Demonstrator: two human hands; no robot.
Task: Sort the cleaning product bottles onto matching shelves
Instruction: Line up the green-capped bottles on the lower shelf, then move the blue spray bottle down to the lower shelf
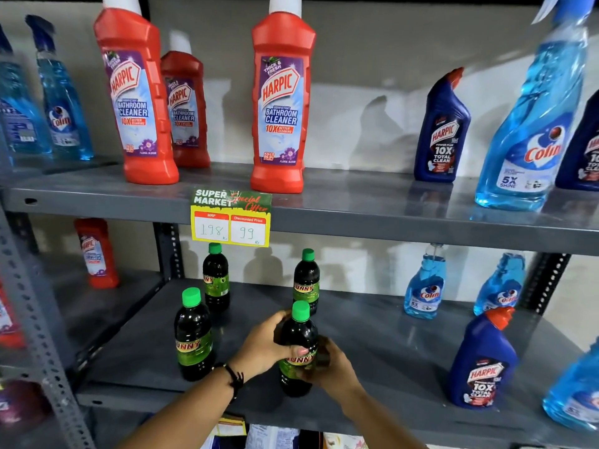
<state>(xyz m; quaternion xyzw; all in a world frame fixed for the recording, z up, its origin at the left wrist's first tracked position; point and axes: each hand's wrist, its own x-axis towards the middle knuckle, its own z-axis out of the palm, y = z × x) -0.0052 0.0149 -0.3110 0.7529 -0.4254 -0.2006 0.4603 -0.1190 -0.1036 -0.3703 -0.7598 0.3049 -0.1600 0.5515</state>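
Between both hands, near the front of the lower shelf (372, 348), stands a dark Sunny bottle (298, 348) with a bright green cap and a green-and-yellow label. Its liquid looks almost black. My left hand (264, 346) wraps its left side, thumb across the label, while my right hand (327, 367) clasps its right side. Three matching bottles (194, 335) stand beyond and left of my hands.
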